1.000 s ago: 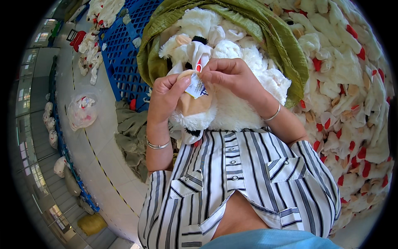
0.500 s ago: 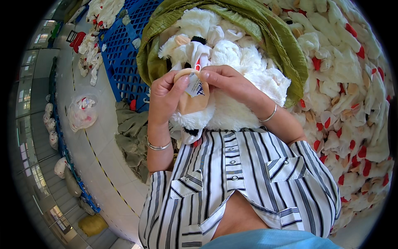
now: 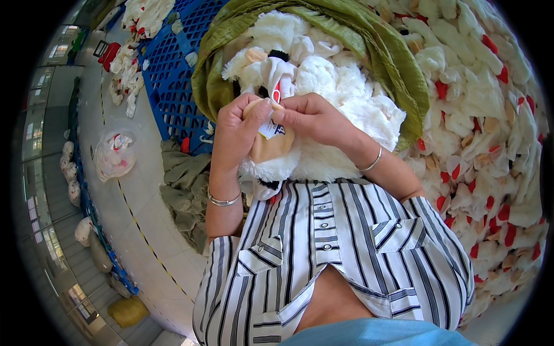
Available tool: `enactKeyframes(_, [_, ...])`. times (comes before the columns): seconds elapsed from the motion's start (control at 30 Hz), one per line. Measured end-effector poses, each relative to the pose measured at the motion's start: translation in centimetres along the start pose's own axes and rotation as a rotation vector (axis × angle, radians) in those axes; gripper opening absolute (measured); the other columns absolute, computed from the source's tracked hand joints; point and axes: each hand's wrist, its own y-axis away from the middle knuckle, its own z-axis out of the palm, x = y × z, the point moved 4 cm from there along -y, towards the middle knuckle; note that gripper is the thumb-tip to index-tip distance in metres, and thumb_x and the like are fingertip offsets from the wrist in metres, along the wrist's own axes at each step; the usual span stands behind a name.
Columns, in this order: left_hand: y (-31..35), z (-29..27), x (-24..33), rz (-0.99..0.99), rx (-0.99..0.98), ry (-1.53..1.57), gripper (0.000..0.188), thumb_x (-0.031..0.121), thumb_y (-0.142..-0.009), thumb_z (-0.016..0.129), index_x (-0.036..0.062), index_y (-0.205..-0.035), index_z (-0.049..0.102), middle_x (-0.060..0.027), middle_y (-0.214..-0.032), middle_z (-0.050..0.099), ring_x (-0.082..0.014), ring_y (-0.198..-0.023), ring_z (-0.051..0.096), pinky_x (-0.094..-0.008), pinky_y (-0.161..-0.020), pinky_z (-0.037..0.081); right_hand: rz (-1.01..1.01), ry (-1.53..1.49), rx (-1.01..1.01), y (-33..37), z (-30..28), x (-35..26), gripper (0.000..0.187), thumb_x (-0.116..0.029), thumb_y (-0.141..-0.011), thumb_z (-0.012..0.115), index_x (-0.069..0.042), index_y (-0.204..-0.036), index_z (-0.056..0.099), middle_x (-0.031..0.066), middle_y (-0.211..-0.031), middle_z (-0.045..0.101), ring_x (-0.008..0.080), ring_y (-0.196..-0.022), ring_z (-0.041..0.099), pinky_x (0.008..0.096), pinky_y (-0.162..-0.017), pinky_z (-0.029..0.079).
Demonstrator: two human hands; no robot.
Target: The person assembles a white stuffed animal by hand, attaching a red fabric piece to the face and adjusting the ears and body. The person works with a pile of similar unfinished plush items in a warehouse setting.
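An unstuffed white plush toy skin with a tan fabric patch lies just in front of my body. My left hand pinches the top edge of the tan patch between thumb and fingers. Close beside it, my right hand is closed on the same edge, thumb pressed down. A white and blue label hangs over the patch below my thumbs. A small red and white piece sticks up just above the fingertips. My fingers hide part of the edge.
An olive woven sack, rolled open, holds more fluffy white skins. A large pile of white, red and tan plush pieces spreads at the right. Blue plastic crates, dark green cloth and a clear plastic bag lie at the left.
Both hands have shifted slightly right, and the fingertips have come closer together on the edge. The label has tilted and less of it shows.
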Motion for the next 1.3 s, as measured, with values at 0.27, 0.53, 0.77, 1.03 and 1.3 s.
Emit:
enactKeyframes(0.27, [-0.7, -0.1, -0.5, 0.026, 0.009, 0.017, 0.023, 0.020, -0.098, 0.060, 0.0034, -0.082, 0.063, 0.0060, -0.074, 0.059, 0.0003, -0.067, 0.047, -0.0179, -0.059, 0.040, -0.036, 0.011, -0.004, 0.0, 0.6, 0.0, 0.029, -0.026, -0.097, 0.062, 0.001, -0.101, 0.069, -0.0060, -0.078, 0.062, 0.0009, -0.071, 0.049, 0.0194, -0.064, 0.042])
enactKeyframes(0.53, [-0.9, -0.1, -1.5, -0.094, 0.118, 0.237, 0.028, 0.021, -0.099, 0.059, 0.0038, -0.079, 0.066, 0.0073, -0.073, 0.059, 0.0008, -0.066, 0.046, -0.0182, -0.057, 0.039, -0.063, 0.133, -0.004, 0.1, 0.3, -0.2, 0.029, -0.028, -0.097, 0.063, 0.000, -0.100, 0.069, -0.0069, -0.075, 0.058, 0.0014, -0.068, 0.045, 0.0217, -0.058, 0.038])
enactKeyframes(0.77, [-1.4, 0.0, -1.7, 0.014, 0.015, 0.051, 0.029, 0.024, -0.099, 0.058, 0.0031, -0.082, 0.069, 0.0078, -0.071, 0.057, 0.0007, -0.064, 0.046, -0.0185, -0.055, 0.038, 0.066, 0.049, 0.064, 0.2, 0.2, 0.6, 0.033, -0.031, -0.098, 0.061, 0.001, -0.099, 0.070, -0.0047, -0.079, 0.061, 0.0027, -0.070, 0.050, 0.0220, -0.061, 0.043])
enactKeyframes(1.03, [-1.6, 0.3, -1.5, -0.106, 0.144, 0.246, 0.032, 0.026, -0.099, 0.058, 0.0024, -0.081, 0.068, 0.0064, -0.069, 0.058, 0.0001, -0.062, 0.047, -0.0185, -0.054, 0.039, -0.056, -0.110, -0.068, 0.2, 0.2, 0.6, 0.034, -0.030, -0.097, 0.063, 0.001, -0.108, 0.067, -0.0034, -0.084, 0.063, 0.0041, -0.074, 0.055, 0.0228, -0.064, 0.046])
enactKeyframes(1.3, [-2.5, 0.3, -1.2, 0.032, 0.100, 0.034, 0.030, 0.027, -0.098, 0.061, 0.0031, -0.082, 0.069, 0.0079, -0.072, 0.058, 0.0006, -0.064, 0.046, -0.0174, -0.055, 0.038, -0.001, 0.053, 0.093, -0.6, -0.3, 0.5, 0.034, -0.034, -0.096, 0.063, 0.000, -0.099, 0.067, -0.0020, -0.081, 0.063, 0.0035, -0.070, 0.055, 0.0223, -0.058, 0.046])
